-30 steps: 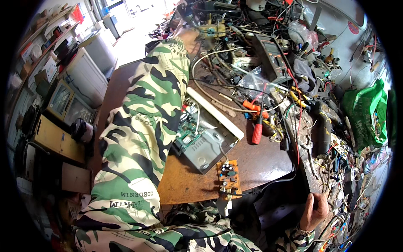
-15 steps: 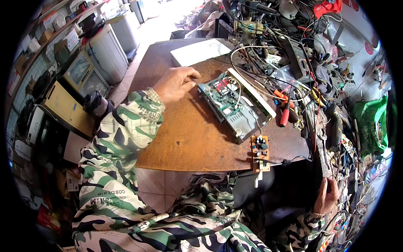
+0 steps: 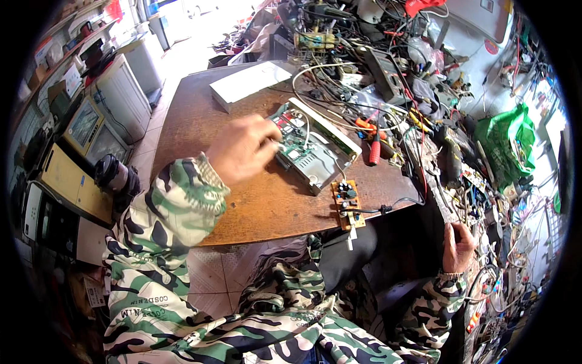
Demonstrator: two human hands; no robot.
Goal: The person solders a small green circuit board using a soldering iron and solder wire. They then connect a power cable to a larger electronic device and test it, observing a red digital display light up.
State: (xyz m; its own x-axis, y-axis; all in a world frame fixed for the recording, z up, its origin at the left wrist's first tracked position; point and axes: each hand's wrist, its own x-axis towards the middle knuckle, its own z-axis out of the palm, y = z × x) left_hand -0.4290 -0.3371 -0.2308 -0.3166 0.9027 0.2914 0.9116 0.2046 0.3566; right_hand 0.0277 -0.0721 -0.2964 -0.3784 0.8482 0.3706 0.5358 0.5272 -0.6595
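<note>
While the left hand (image 3: 242,148) hangs blurred over the brown wooden table (image 3: 242,209), its fingers look curled in narrow – whether they hold anything, I cannot tell from here. Just right of it lies an open grey metal casing (image 3: 318,170) with a green circuit board (image 3: 296,155) inside, and at the near edge sits a small orange-brown board (image 3: 347,205). On the near right, the right hand (image 3: 458,247) has thumb and fingers close together – their hold unclear. A flat white panel (image 3: 251,82) lies far left
</note>
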